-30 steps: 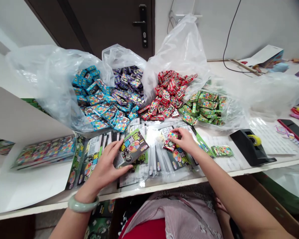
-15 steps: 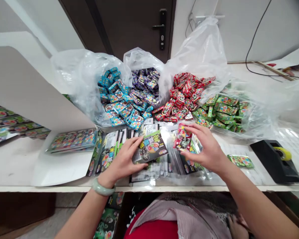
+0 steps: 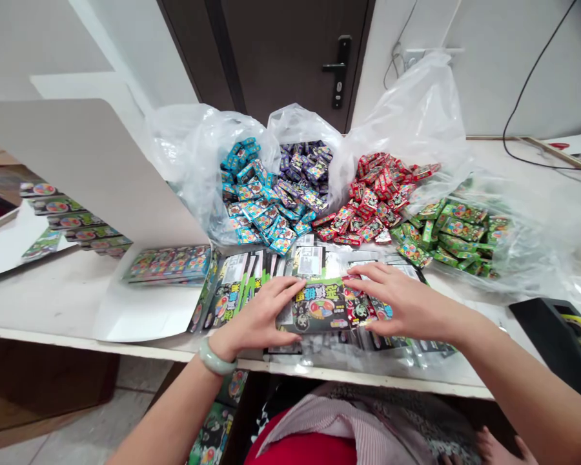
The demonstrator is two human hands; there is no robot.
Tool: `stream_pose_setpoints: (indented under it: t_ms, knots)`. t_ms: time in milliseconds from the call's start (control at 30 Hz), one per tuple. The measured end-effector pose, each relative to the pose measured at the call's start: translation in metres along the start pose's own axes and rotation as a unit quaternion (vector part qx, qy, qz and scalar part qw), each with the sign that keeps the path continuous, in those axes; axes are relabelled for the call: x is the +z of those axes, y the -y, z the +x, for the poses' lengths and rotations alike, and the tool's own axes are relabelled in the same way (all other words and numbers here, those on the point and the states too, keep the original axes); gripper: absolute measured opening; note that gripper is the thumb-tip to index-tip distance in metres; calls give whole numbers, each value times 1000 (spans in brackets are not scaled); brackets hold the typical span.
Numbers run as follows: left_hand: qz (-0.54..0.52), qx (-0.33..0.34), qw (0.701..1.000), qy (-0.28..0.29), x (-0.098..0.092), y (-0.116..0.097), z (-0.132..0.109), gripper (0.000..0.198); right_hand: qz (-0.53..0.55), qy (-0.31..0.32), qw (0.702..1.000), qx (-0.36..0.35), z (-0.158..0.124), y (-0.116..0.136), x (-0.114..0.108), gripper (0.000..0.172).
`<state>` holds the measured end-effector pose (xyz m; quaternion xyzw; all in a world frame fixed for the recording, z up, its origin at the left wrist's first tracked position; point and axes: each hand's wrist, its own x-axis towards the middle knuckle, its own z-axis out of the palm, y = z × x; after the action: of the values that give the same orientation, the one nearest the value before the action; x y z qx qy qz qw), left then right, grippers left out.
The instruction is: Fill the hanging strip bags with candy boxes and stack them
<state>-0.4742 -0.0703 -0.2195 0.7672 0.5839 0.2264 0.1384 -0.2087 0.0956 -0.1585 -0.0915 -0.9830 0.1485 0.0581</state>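
My left hand (image 3: 259, 316) grips the left end of a black and green printed pouch (image 3: 314, 310) lying over a spread of like pouches (image 3: 237, 290) at the table's front edge. My right hand (image 3: 407, 307) meets the pouch's right end, fingers pinched on small red packets (image 3: 358, 310) at the pouch's mouth. Behind them lie four heaps of small packets in clear plastic bags: blue (image 3: 252, 194), purple (image 3: 305, 165), red (image 3: 377, 194) and green (image 3: 450, 232).
A black tape dispenser (image 3: 556, 336) sits at the right front. A stack of filled pouches (image 3: 167, 263) lies on white card (image 3: 145, 310) to the left, with more filled pouches (image 3: 72, 223) beyond. A black cable (image 3: 527, 84) runs down the wall.
My right hand has lifted the red packets from the table and brought them left to the pouch held by my left hand. The view has swung left.
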Motion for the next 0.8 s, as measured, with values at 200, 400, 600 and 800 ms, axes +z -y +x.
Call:
stream_pose_setpoints:
  t_ms: [200,400,600,800]
  knots:
    - [-13,-29,999,0,0,4,-6,96,20,2,1000,12,9,-3,8,70]
    - [-32,-33,999,-2,-1,5,-7,97,-9,36,999,13,20,-1,7,68]
    - [-7,-43,998,-46,5,7,-5,96,66,-20,996,50,20,5,17,81]
    - [16,-77,993,-84,14,13,-11,96,152,-83,981,89,23,16,39,42]
